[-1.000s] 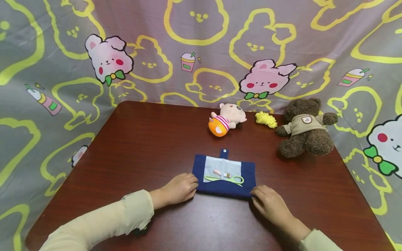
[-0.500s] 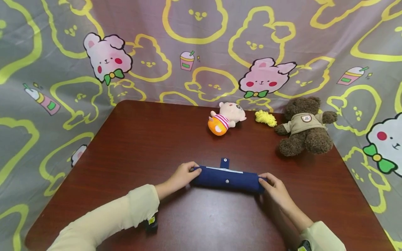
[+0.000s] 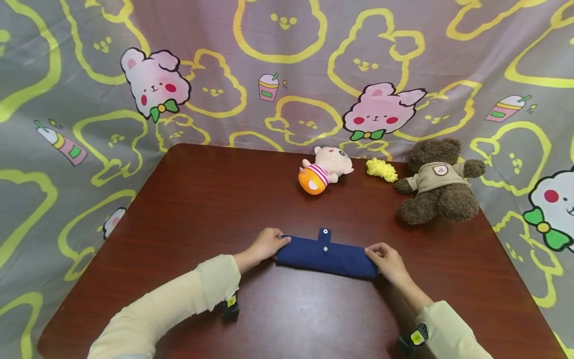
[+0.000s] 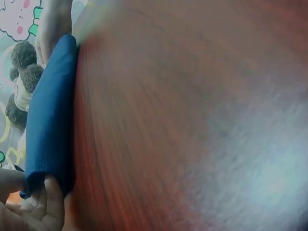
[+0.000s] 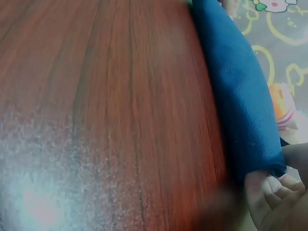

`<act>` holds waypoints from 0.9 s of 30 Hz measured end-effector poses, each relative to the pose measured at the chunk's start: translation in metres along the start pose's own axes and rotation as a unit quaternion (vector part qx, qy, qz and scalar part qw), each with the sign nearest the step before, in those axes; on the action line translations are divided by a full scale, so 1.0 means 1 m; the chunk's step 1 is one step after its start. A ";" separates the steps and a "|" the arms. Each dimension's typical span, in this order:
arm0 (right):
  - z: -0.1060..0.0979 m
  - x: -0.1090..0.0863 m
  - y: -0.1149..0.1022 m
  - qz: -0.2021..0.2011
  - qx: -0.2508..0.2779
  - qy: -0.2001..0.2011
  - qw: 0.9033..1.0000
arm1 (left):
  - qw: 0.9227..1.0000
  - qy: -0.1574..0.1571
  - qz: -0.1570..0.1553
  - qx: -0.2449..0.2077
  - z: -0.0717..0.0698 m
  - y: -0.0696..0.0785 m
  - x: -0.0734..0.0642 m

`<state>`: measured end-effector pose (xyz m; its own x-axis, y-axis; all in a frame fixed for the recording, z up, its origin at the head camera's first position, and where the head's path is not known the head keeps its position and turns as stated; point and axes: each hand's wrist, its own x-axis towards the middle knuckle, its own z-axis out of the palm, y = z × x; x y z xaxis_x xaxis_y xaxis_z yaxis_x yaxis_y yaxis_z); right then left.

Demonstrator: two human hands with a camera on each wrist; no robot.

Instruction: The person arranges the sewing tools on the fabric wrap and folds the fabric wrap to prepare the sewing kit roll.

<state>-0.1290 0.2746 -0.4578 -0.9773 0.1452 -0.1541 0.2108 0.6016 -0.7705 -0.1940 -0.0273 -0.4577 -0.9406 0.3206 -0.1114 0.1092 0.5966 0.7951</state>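
Note:
A navy fabric pouch [image 3: 329,259], folded over into a long narrow bundle, lies across the table in front of the person. A short strap [image 3: 325,235] with a metal snap sticks out from its far edge, and a second snap sits just below on the folded flap. My left hand [image 3: 265,244] pinches the pouch's left end, thumb on top. At the opposite end my right hand [image 3: 389,260] pinches the far corner the same way. In both wrist views, fingers tuck under the fabric ends. The scissors and small items seen inside earlier are hidden by the fold.
On the brown wooden table [image 3: 215,199], a plush toy in striped top [image 3: 319,172] lies at the back. Beside it are a bundle of yellow yarn [image 3: 381,170] and a brown teddy bear [image 3: 441,182]. A cartoon-print curtain [image 3: 206,75] hangs behind the table.
The pouch went from open, with scissors showing, to folded over away from the person. Both hands moved from its near corners to its far edge, carrying the flap up to the strap.

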 end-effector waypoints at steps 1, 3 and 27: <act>0.001 0.000 0.002 -0.007 -0.015 0.011 1.000 | 1.000 0.002 0.007 0.021 0.000 0.001 0.001; 0.003 0.000 0.004 -0.035 -0.048 0.034 0.998 | 0.998 0.008 0.020 0.063 0.001 0.002 0.004; 0.050 -0.003 -0.043 -0.369 -0.184 0.078 0.908 | 0.959 -0.019 0.114 0.257 -0.002 0.020 0.024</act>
<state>-0.1356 0.2092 -0.4550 -0.8463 -0.3122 0.4316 -0.4806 0.7970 -0.3658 -0.2147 -0.0090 -0.4430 -0.8621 0.5068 0.0004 0.4639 0.7888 0.4032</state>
